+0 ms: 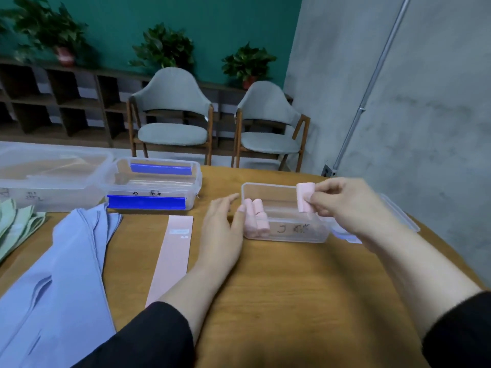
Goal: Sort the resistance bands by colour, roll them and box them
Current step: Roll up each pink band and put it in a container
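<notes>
My right hand (353, 205) pinches a rolled pink band (305, 195) over the right end of a small clear box (289, 236). Two rolled pink bands (255, 218) lie in that box's left end. My left hand (221, 232) rests flat on the table with straight fingers, its thumb touching the box's left wall. One flat pink band (171, 257) lies on the table left of that hand. Further left, several lilac bands (61, 274) are spread in a pile, and green bands (14, 221) show at the left edge.
A clear box with blue clips (154, 184) and a larger clear box (47, 176) stand at the back left of the wooden table (292, 301). A lid (398, 216) lies behind my right hand. Two grey chairs (172, 115) stand beyond the table.
</notes>
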Motion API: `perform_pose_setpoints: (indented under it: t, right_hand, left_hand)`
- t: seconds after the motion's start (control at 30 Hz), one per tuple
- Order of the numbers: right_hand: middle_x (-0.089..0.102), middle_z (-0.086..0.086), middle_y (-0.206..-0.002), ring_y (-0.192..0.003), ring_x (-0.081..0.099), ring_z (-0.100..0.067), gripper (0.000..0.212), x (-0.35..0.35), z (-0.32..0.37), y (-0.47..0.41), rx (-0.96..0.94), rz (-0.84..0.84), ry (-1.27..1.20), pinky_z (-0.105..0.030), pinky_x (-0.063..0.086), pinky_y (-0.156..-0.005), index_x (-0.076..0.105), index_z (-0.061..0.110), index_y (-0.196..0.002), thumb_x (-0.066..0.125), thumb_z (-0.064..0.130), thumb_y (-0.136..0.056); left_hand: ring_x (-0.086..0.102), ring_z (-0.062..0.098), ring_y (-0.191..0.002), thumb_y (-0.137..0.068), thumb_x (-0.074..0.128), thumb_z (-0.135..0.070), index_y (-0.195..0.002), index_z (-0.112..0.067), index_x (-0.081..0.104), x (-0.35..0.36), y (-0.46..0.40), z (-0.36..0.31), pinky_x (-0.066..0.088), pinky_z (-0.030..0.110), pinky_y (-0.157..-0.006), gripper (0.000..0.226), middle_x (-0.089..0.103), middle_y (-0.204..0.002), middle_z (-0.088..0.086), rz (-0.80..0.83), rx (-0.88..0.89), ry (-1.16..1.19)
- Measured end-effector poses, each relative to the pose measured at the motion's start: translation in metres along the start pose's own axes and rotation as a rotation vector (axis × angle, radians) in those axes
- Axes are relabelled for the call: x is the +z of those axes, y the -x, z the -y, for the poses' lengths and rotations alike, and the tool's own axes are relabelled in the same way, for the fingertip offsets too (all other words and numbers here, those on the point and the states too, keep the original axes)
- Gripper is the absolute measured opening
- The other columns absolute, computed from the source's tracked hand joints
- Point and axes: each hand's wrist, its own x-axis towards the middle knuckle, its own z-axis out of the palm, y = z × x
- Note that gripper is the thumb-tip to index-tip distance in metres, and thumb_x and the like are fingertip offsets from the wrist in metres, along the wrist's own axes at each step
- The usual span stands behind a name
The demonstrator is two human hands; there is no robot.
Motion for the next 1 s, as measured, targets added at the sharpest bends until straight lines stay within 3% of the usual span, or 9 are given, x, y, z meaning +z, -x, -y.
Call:
perform_pose_setpoints:
  t: [0.1,0.17,0.23,0.3,0.47,0.67,0.83,1.0]
  right_hand:
    - [0.074,-0.017,-0.080,-0.082,0.072,-0.037,0.009,0.023,0.006,-0.042,0.040,0.061,0.247,-0.045,0.058,-0.074,0.074,0.011,-0.077,0.076,0.020,-0.076]
    - [0.074,-0.020,-0.085,-0.087,0.071,-0.038,0.016,0.041,0.006,-0.063,0.094,0.141,0.479,-0.044,0.058,-0.080,0.074,0.005,-0.084,0.072,0.020,-0.079]
    - [0.072,-0.016,-0.084,-0.083,0.068,-0.035,0.025,0.058,0.004,-0.078,0.161,0.226,0.721,-0.036,0.054,-0.070,0.070,0.001,-0.089,0.070,0.025,-0.082]
    - [0.061,-0.009,-0.073,-0.072,0.058,-0.031,0.030,0.073,0.002,-0.087,0.202,0.288,0.893,-0.030,0.046,-0.061,0.062,0.007,-0.080,0.070,0.036,-0.079]
    - [0.057,-0.007,-0.081,-0.087,0.058,-0.030,0.042,0.091,0.009,-0.094,0.258,0.398,1.115,-0.034,0.049,-0.079,0.052,0.013,-0.073,0.065,0.050,-0.088]
    - [0.060,-0.003,-0.083,-0.088,0.060,-0.027,0.035,0.089,0.010,-0.092,0.288,0.445,1.116,-0.031,0.048,-0.078,0.063,0.014,-0.086,0.064,0.049,-0.087]
    - [0.077,-0.002,-0.104,-0.086,0.066,-0.022,0.036,0.085,0.013,-0.089,0.339,0.519,1.056,-0.034,0.054,-0.090,0.079,0.014,-0.099,0.072,0.040,-0.074]
    - [0.078,-0.009,-0.098,-0.085,0.071,-0.027,0.045,0.078,0.007,-0.091,0.342,0.438,0.884,-0.035,0.056,-0.085,0.079,0.009,-0.095,0.078,0.043,-0.066]
  left_hand:
    - [0.046,0.006,-0.131,-0.103,0.054,-0.025,-0.137,-0.021,0.059,-0.002,-0.002,0.006,0.034,0.025,-0.113,0.035,0.053,-0.140,-0.010,0.067,0.071,-0.015]
    - [0.040,0.007,-0.138,-0.103,0.052,-0.027,-0.142,-0.022,0.058,-0.001,-0.003,0.009,0.029,0.027,-0.118,0.039,0.048,-0.148,-0.009,0.106,0.064,-0.034]
    - [0.038,0.007,-0.141,-0.103,0.053,-0.029,-0.142,-0.025,0.058,0.001,-0.003,0.012,0.029,0.030,-0.119,0.039,0.046,-0.151,-0.010,0.135,0.068,-0.044]
    - [0.041,0.005,-0.139,-0.103,0.055,-0.030,-0.140,-0.026,0.061,0.002,-0.003,0.014,0.032,0.031,-0.119,0.038,0.049,-0.149,-0.012,0.159,0.060,-0.005]
    - [0.045,0.004,-0.136,-0.099,0.060,-0.032,-0.138,-0.026,0.063,0.003,-0.005,0.016,0.036,0.034,-0.117,0.039,0.054,-0.146,-0.015,0.173,0.062,0.041]
    - [0.048,0.006,-0.131,-0.097,0.065,-0.033,-0.133,-0.026,0.066,0.003,-0.006,0.015,0.038,0.033,-0.113,0.037,0.056,-0.143,-0.015,0.159,0.047,0.054]
    - [0.050,0.007,-0.128,-0.096,0.066,-0.034,-0.130,-0.027,0.067,0.002,-0.006,0.014,0.041,0.034,-0.110,0.035,0.058,-0.141,-0.014,0.168,0.038,0.043]
    - [0.050,0.007,-0.128,-0.096,0.065,-0.034,-0.131,-0.027,0.066,0.000,-0.005,0.011,0.042,0.032,-0.109,0.035,0.058,-0.140,-0.013,0.174,0.043,0.029]
